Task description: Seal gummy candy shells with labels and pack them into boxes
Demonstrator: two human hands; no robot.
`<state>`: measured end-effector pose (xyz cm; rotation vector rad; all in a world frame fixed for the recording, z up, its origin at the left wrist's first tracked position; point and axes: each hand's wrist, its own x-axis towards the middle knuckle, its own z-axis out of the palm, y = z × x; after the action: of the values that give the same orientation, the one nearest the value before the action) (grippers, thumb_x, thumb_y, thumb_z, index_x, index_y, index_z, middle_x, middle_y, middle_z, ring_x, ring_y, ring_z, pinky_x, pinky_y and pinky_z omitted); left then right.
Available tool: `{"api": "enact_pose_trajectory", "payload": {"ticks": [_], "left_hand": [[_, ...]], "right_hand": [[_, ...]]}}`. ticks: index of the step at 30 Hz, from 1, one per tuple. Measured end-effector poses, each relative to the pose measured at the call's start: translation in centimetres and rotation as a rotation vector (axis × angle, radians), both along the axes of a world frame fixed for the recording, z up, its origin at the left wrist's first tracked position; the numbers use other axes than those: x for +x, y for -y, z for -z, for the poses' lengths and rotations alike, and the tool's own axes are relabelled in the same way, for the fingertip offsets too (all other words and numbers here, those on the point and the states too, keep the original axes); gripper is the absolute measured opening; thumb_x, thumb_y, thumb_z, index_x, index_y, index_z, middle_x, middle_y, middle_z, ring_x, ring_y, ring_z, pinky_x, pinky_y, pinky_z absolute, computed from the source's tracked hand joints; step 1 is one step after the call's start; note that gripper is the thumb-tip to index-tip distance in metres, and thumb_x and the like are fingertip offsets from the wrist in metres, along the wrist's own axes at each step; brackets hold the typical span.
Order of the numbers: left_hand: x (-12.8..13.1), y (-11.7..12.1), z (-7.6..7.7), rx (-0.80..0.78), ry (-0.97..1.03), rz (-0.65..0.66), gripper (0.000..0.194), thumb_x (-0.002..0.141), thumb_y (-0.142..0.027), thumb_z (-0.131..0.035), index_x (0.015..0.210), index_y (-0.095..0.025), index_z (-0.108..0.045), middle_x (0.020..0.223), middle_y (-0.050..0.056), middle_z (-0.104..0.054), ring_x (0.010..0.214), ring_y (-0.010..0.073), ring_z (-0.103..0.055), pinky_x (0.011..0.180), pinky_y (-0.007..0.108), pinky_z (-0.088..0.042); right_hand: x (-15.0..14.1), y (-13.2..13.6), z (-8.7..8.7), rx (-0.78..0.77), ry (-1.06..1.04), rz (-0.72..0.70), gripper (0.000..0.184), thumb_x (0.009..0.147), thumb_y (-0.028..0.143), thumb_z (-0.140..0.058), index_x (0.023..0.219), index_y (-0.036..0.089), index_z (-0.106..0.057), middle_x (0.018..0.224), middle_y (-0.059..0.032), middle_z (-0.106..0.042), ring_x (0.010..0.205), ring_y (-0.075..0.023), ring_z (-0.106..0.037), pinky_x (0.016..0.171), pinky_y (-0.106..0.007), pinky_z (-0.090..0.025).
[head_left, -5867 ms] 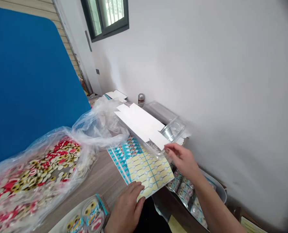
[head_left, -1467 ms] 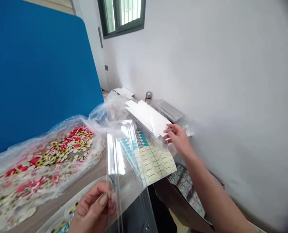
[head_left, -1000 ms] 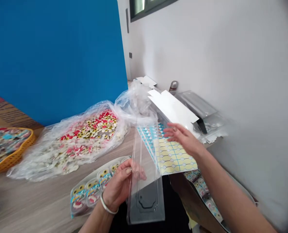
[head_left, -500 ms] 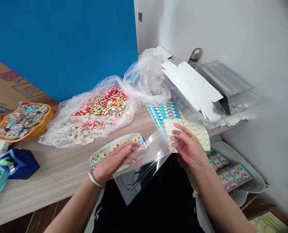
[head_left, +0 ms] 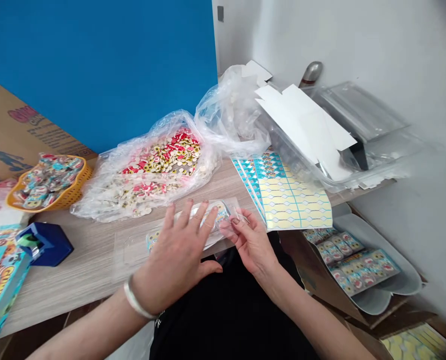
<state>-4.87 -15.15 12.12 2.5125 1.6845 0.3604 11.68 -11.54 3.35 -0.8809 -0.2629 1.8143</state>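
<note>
On the table edge before me lies a clear plastic blister cover [head_left: 129,249], over a row of round candies [head_left: 152,240] with cartoon-printed labels. My left hand [head_left: 175,257] is spread flat across the top of both, fingers apart, hiding most of the row. My right hand [head_left: 252,244] pinches the right end of the clear cover between thumb and fingers. Just beyond my right hand lie sticker sheets [head_left: 296,202] printed in blue and pale yellow.
An open plastic bag of loose candies [head_left: 170,155] lies at the back. To the left are a yellow basket [head_left: 70,192] of wrapped sweets, a blue tape dispenser [head_left: 52,245] and a printed box [head_left: 5,295]. A plastic tub [head_left: 390,295] with packed candies stands low right.
The clear cover has gone from hanging tilted at the table edge to lying over the candy row. My left hand has spread out on it; my right hand has come in and gripped its end.
</note>
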Motion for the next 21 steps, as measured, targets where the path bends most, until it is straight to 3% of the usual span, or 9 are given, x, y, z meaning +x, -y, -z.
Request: {"api": "enact_pose_trajectory", "payload": {"ticks": [2,4,7,11,14,17,19,21], "left_hand": [[1.3,-0.4,2.2,-0.031,-0.154,-0.027,0.09,0.076,-0.045,-0.079,0.153,-0.024,-0.038,0.158,0.015,-0.04,0.143,0.0441,-0.036,0.119,0.069,-0.017],[1.7,-1.0,3.6,-0.052,-0.236,-0.063,0.084,0.082,-0.042,-0.074,0.154,-0.023,-0.035,0.158,0.016,-0.039,0.138,0.0398,-0.044,0.118,0.063,-0.027],[1.5,-1.7,4.3,-0.102,-0.236,-0.082,0.086,0.083,-0.05,-0.072,0.155,-0.023,-0.033,0.151,0.014,-0.048,0.127,0.0342,-0.053,0.107,0.051,-0.044],[1.7,-2.4,4.6,-0.109,-0.252,-0.08,0.096,0.076,-0.059,-0.076,0.155,-0.024,-0.032,0.149,0.015,-0.049,0.127,0.0355,-0.053,0.102,0.051,-0.047],[2.4,-2.6,4.5,-0.089,-0.272,-0.086,0.107,0.069,-0.065,-0.078,0.155,-0.02,-0.032,0.156,0.02,-0.041,0.134,0.0425,-0.047,0.109,0.061,-0.041],[3.0,-1.9,3.0,0.024,-0.207,-0.044,0.108,0.07,-0.062,-0.079,0.155,-0.015,-0.031,0.155,0.023,-0.041,0.141,0.0465,-0.038,0.112,0.068,-0.034],[3.3,-1.0,1.8,0.169,-0.06,0.099,0.089,0.08,-0.05,-0.076,0.151,-0.014,-0.037,0.148,0.02,-0.051,0.141,0.0389,-0.043,0.116,0.059,-0.037],[3.4,-0.1,1.3,0.253,0.085,0.232,0.054,0.088,-0.034,-0.071,0.137,-0.018,-0.052,0.129,0.012,-0.067,0.125,0.0266,-0.06,0.111,0.043,-0.047]], "right_hand": [[-0.3,0.0,-0.1,0.016,-0.015,-0.019,0.043,0.065,0.022,-0.09,0.098,0.021,-0.063,0.085,0.0009,-0.075,0.071,-0.012,-0.072,0.066,-0.021,-0.061],[-0.4,0.1,0.2,0.021,-0.029,-0.042,0.044,0.065,0.022,-0.09,0.098,0.02,-0.062,0.085,0.0006,-0.075,0.071,-0.0116,-0.071,0.065,-0.02,-0.06],[-0.3,0.1,1.0,0.008,-0.037,-0.065,0.045,0.064,0.023,-0.09,0.099,0.02,-0.062,0.086,-0.0008,-0.076,0.071,-0.0125,-0.071,0.066,-0.022,-0.061],[-0.4,0.1,1.6,0.003,-0.041,-0.057,0.045,0.065,0.024,-0.09,0.099,0.019,-0.062,0.087,-0.0011,-0.076,0.071,-0.0125,-0.071,0.067,-0.022,-0.061],[-0.2,-0.2,1.9,0.012,-0.026,-0.016,0.045,0.064,0.024,-0.09,0.099,0.019,-0.062,0.086,-0.0005,-0.075,0.07,-0.0127,-0.072,0.066,-0.023,-0.062],[0.9,-1.0,2.6,0.014,0.008,0.074,0.044,0.063,0.021,-0.09,0.098,0.019,-0.063,0.084,0.0004,-0.076,0.069,-0.014,-0.073,0.064,-0.025,-0.063],[2.3,-1.9,3.1,-0.007,0.001,0.133,0.041,0.064,0.018,-0.089,0.096,0.019,-0.064,0.079,0.0011,-0.075,0.069,-0.0154,-0.074,0.065,-0.026,-0.064],[3.7,-2.9,3.5,-0.041,-0.031,0.179,0.032,0.067,0.013,-0.085,0.093,0.018,-0.065,0.074,0.0012,-0.074,0.071,-0.0157,-0.075,0.067,-0.026,-0.065]]}}
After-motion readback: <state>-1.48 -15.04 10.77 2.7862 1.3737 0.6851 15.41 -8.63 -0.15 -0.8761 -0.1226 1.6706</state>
